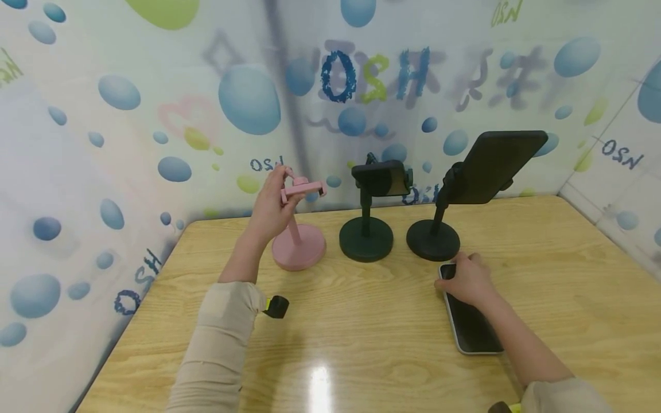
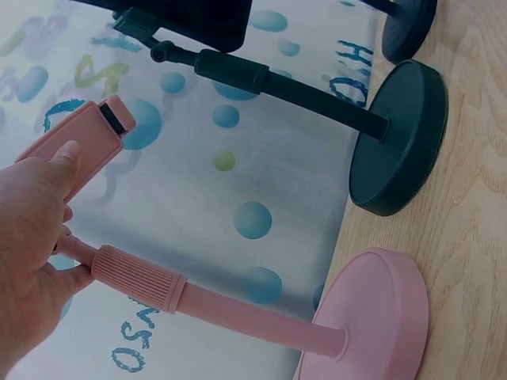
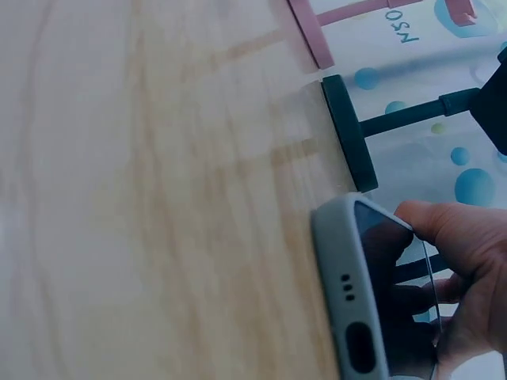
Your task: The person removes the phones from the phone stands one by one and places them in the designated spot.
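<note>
Pink stand (image 1: 296, 236) on the surface (image 1: 361, 321), left of the green stand (image 1: 366, 215). Your left hand (image 1: 272, 203) pinches its clamp (image 1: 307, 188); your right hand (image 1: 467, 281) grips the phone (image 1: 472, 327), right of the green stand and nearer you. Probably readying the clamp; next move likely calls for bringing the phone across, clamp steadied.
</note>
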Demonstrator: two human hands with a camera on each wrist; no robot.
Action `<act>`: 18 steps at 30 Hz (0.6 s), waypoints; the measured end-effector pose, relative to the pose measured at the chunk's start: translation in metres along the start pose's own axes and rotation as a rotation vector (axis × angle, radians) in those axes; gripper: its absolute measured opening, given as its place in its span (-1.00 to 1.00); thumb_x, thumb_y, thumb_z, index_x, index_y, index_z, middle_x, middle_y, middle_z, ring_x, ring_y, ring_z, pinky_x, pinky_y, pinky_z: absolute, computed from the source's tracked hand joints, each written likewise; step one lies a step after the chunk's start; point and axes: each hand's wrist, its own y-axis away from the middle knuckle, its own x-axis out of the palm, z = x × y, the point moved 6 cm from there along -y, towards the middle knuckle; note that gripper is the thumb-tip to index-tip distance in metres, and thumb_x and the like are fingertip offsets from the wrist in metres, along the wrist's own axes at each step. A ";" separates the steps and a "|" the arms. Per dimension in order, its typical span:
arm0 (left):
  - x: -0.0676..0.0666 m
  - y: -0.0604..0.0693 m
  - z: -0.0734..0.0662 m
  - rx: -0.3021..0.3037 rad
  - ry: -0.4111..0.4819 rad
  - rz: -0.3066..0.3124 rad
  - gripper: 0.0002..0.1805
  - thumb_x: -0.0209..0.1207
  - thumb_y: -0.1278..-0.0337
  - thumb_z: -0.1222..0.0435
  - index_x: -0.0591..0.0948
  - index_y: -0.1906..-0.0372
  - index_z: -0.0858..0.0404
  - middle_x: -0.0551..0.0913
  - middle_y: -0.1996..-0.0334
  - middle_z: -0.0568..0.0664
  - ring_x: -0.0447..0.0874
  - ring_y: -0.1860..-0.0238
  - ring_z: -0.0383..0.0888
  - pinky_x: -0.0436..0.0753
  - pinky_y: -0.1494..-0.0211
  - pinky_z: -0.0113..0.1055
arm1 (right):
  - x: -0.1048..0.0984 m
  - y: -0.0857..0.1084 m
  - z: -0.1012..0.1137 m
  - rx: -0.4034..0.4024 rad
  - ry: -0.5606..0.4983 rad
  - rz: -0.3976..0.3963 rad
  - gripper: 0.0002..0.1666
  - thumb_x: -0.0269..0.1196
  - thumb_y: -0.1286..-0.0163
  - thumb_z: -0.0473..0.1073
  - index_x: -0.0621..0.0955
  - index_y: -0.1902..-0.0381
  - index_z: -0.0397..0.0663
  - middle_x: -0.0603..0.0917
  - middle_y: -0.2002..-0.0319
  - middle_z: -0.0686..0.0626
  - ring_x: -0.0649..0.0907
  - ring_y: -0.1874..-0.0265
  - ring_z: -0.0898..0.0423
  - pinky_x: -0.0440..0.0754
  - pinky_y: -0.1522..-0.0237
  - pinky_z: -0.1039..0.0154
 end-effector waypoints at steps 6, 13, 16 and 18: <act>0.001 0.000 0.001 -0.003 0.014 0.008 -0.67 0.12 -0.13 0.35 0.28 0.07 0.33 0.29 0.25 0.16 0.25 0.24 0.03 0.28 0.16 -0.10 | 0.007 -0.002 -0.005 0.011 0.008 0.017 -0.26 0.29 -0.01 -0.02 0.36 0.08 -0.56 0.31 0.21 -0.45 0.29 0.22 -0.37 0.23 0.25 -0.12; 0.001 0.001 0.003 -0.025 0.027 0.016 -0.66 0.12 -0.13 0.33 0.27 0.07 0.30 0.32 0.16 0.17 0.14 -0.28 0.05 0.32 0.12 -0.09 | 0.010 -0.003 -0.006 0.020 0.040 0.023 -0.25 0.28 0.00 0.02 0.38 0.08 -0.55 0.31 0.20 -0.47 0.28 0.25 -0.36 0.26 0.31 -0.06; 0.000 0.001 0.003 -0.024 0.023 0.015 -0.67 0.12 -0.13 0.33 0.28 0.07 0.30 0.34 0.14 0.17 0.08 -0.32 0.05 0.32 0.07 -0.07 | 0.011 -0.003 -0.007 0.046 0.062 0.030 -0.23 0.27 0.00 0.04 0.38 0.04 -0.52 0.29 0.13 -0.50 0.25 0.20 -0.41 0.30 0.33 -0.10; 0.000 0.001 0.003 -0.027 0.021 0.019 -0.67 0.12 -0.13 0.33 0.28 0.07 0.30 0.33 0.14 0.17 0.19 -0.25 0.05 0.32 0.08 -0.07 | 0.013 -0.003 -0.008 0.064 0.076 0.042 -0.21 0.26 -0.01 0.07 0.37 0.02 -0.50 0.26 0.10 -0.51 0.23 0.17 -0.43 0.32 0.33 -0.15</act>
